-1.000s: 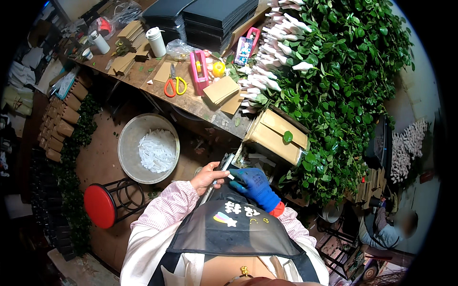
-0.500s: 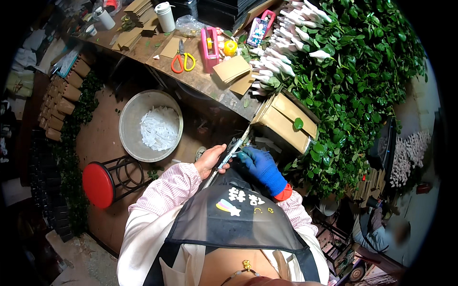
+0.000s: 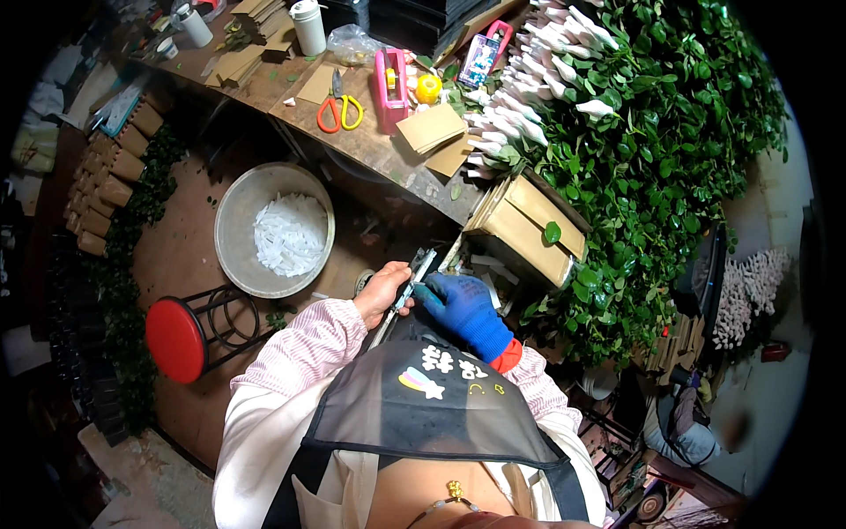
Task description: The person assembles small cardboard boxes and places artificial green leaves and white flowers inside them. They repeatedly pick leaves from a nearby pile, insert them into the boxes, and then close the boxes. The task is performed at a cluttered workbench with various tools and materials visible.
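Observation:
My bare left hand (image 3: 381,295) is closed around a slim metal tool (image 3: 423,264), held at a slant in front of the apron; its exact kind is unclear. My right hand (image 3: 469,310), in a blue knitted glove, is closed with its fingertips against the tool's right side. Whatever those fingers pinch is hidden. Below both hands lies my dark apron (image 3: 388,410). Just beyond the right hand, an open cardboard box (image 3: 520,225) with a green leaf on it sits at the bench corner.
On the wooden bench (image 3: 291,110) lie scissors (image 3: 339,110), a pink tape dispenser (image 3: 389,93) and cardboard pieces (image 3: 432,130). Leafy stems with white-wrapped heads (image 3: 520,110) pile up at right. A tub of white strips (image 3: 227,238) and a red stool (image 3: 176,339) stand left.
My right hand has moved slightly left and down, closer to my left hand. The tool's upper end now shows more clearly. The whole view has shifted slightly.

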Motion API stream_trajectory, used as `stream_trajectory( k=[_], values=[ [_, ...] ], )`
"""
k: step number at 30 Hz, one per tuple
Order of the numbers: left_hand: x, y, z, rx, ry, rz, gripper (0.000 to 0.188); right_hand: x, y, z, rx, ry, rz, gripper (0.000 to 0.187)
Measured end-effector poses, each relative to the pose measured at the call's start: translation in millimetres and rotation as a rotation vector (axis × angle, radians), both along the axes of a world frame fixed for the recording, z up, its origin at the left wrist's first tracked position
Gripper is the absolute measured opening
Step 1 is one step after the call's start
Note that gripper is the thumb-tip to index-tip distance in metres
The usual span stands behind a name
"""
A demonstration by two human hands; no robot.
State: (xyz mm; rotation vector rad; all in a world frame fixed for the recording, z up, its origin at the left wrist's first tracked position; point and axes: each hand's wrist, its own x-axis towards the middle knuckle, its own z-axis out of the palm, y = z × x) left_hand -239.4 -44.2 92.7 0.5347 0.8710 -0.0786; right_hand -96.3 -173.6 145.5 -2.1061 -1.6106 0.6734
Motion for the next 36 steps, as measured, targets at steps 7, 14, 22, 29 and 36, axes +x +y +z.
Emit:
stream_trajectory(
  k=[7, 14, 22, 29, 36],
  values=[
    [3.3, 8.1, -3.6, 0.035, -0.013, -0.029, 0.023, 7.0, 16.0, 16.0, -0.095, -0.069, 0.030, 0.023],
    [8.6, 28.8, -6.0, 0.134, -0.052, 0.005, 0.026, -9.5, 36.1, 8.0, -0.113, 0.050, -0.054, 0.039],
    [2.1, 73.4, -3.0, -0.016, -0.117, -0.030, 0.028, 0.6, 47.1, -29.8, -0.165, 0.694, -0.287, 0.038],
    [30.0, 138.7, 12.2, -0.295, -0.325, 0.050, 0.024, -9.6, 37.1, 7.9, 0.084, 0.558, -0.368, 0.049],
    [97.1, 150.8, 54.0, -0.240, -0.524, 0.068, 0.016, -22.2, 88.9, 113.7, 0.375, -0.048, -0.379, 0.048]
  ],
)
